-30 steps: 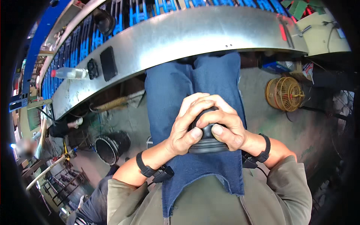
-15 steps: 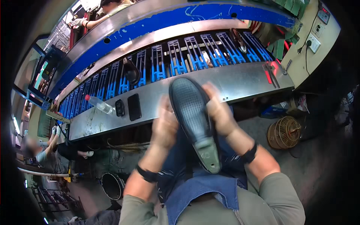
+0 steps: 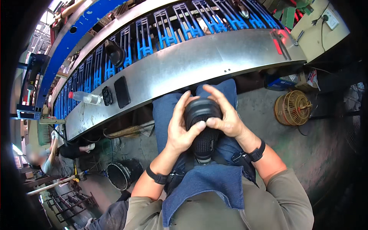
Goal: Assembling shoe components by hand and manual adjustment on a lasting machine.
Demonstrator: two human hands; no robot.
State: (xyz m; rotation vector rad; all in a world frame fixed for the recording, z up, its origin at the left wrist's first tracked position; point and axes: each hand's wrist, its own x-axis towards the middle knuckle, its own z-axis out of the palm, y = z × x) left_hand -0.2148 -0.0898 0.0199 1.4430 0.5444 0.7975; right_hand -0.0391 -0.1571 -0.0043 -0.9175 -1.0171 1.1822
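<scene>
- Whereas the black shoe (image 3: pixel 203 107) was raised toward the bench (image 3: pixel 184 57) a moment ago, it's now over the lap (image 3: pixel 163 120).
- Left hand (image 3: pixel 179 132) and right hand (image 3: pixel 228 120), part-curled, cup its sides (thumbs on top), seemingly steadier.

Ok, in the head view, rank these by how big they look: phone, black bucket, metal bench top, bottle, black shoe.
1. Metal bench top
2. Black shoe, helped by being nearer the camera
3. Black bucket
Last: phone and bottle, too alike to rank.
</scene>
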